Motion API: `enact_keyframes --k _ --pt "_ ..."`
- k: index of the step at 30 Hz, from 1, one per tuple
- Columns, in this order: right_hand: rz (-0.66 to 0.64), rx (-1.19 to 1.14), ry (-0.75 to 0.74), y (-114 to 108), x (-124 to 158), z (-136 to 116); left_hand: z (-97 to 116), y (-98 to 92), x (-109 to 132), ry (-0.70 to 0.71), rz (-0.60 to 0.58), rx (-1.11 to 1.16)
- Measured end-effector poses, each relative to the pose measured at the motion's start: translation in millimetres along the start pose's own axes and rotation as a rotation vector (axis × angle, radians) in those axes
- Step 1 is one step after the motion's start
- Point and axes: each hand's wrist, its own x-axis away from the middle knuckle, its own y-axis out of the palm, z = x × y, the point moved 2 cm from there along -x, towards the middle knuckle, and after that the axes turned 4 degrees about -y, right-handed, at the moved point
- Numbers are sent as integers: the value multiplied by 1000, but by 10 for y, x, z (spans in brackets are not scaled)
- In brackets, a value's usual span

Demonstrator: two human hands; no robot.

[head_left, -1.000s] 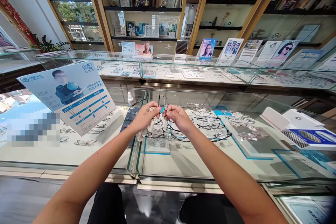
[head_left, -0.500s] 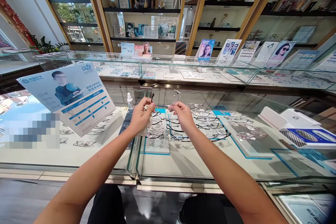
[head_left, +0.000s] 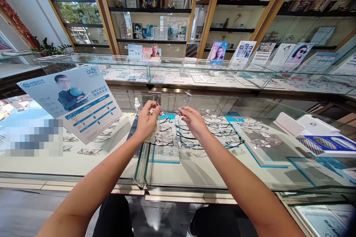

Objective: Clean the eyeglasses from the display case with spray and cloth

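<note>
My left hand is closed above the glass counter, thumb against fingers. A slim dark temple of eyeglasses sticks up from its grip. Pale, crumpled material, seemingly a cloth, shows under the palm. Opposite, my right hand pinches a thin, clear piece with a curved edge, apparently the other side of the eyeglasses. Whatever joins the two sides is hard to make out against the display. Rows of eyeglasses lie below the hands, inside the case.
A tilted blue-white sign stands on the counter at left. A white spray bottle is beside my left hand. An open white box lies at right. Farther back run another glass case and shelves.
My left hand has shifted slightly left, and the dark temple has turned more upright. At my right fingertips the clear piece has tilted and shows broader.
</note>
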Motion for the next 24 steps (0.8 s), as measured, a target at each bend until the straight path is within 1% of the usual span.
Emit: enact_keyframes --k 2,3,7,8,10,14,17,19,21,22,24 --pt "-39 -65 -7 -6 2 -40 -24 -27 -58 -27 27 41" --pt "-56 -96 -12 -9 4 -61 -46 -35 -87 -63 33 82" --pt "-93 -189 -37 -14 20 -125 -154 -25 -163 -308 20 329" --pt "-97 -199 -44 -14 24 -134 -169 -17 -170 -356 10 360" --pt "-106 -201 -64 -19 27 -154 -176 -11 -181 -398 2 359" --pt "-112 -187 -137 -94 5 -240 -138 -92 -221 -378 21 270" --pt "-88 -175 -201 -204 -31 -348 -107 -246 -289 -289 72 118" --pt "-58 -162 -250 -277 -58 -415 -102 -375 -350 -181 155 -8" --pt "-30 -153 -286 -332 -84 -456 -126 -505 -411 -94 272 -102" --pt "-18 -153 -296 -351 -96 -466 -151 -567 -440 -73 332 -136" --pt "3 -159 -299 -373 -117 -465 -225 -683 -491 -90 436 -182"
